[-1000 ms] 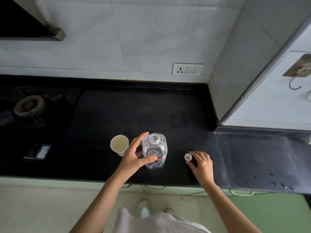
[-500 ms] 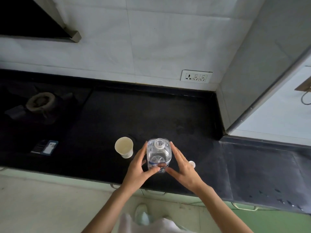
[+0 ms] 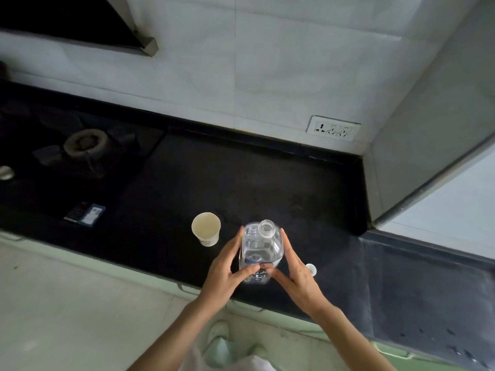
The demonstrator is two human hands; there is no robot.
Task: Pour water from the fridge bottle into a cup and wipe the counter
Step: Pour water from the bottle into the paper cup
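A clear plastic water bottle (image 3: 261, 247) with a blue label stands upright and uncapped near the front edge of the black counter (image 3: 267, 180). My left hand (image 3: 227, 271) clasps its left side and my right hand (image 3: 292, 271) clasps its right side, thumbs meeting in front. An empty paper cup (image 3: 206, 228) stands just to the left of the bottle, apart from it. The white bottle cap (image 3: 311, 269) lies on the counter beside my right hand.
A gas burner (image 3: 85, 143) sits at the left of the counter, with a small dark card (image 3: 85, 213) lying in front of it. A wall socket (image 3: 333, 128) is at the back. A grey cabinet side (image 3: 417, 145) rises at the right.
My right hand left the cap on the counter and came to the bottle's right side. Both hands now hold the bottle. The view has shifted right.
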